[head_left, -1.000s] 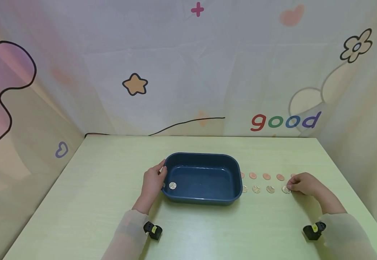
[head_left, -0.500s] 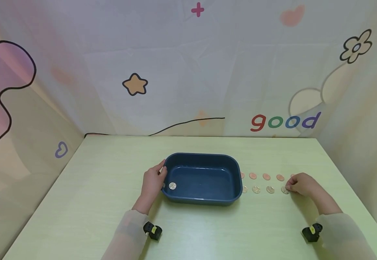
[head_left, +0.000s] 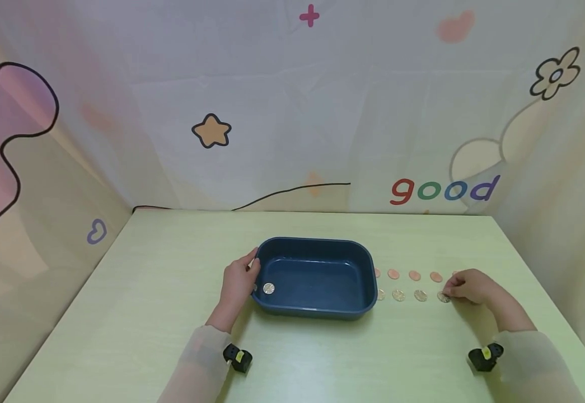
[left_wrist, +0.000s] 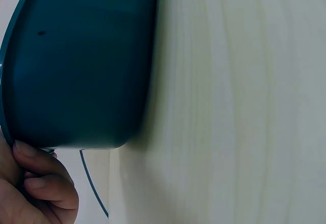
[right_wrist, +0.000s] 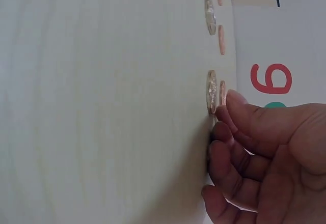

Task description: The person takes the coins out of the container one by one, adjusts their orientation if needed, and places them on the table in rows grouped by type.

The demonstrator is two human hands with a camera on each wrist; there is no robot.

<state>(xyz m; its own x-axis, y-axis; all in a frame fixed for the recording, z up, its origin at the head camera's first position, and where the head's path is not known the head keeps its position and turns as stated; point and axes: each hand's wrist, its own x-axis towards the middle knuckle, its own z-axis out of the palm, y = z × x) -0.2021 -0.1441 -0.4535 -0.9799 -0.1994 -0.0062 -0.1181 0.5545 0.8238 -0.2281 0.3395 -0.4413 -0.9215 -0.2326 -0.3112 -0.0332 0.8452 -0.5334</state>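
Note:
My left hand (head_left: 238, 284) holds the left end of a dark blue rectangular tray (head_left: 317, 312), its fingers curled at the rim in the left wrist view. One silvery coin (head_left: 268, 288) lies inside, near the left end. At the right, my right hand (head_left: 473, 286) has thumb and fingers bent down at the edge of a gold-coloured coin (head_left: 443, 297), the rightmost seen in the front row. In the right wrist view the fingertips (right_wrist: 220, 132) meet the lower edge of a gold-coloured coin (right_wrist: 211, 92); whether they pinch it is unclear.
Right of the tray, gold-coloured coins (head_left: 420, 295) form a front row and copper-coloured coins (head_left: 414, 276) a back row. The tray's right wall and my right hand partly cover the row ends. A printed cloth (head_left: 292, 112) hangs behind the pale wooden table (head_left: 171, 268).
The right hand stays at the same coin, with only a slight shift of hand and coin. The left hand and tray hold still. The whole head view drifts slightly.

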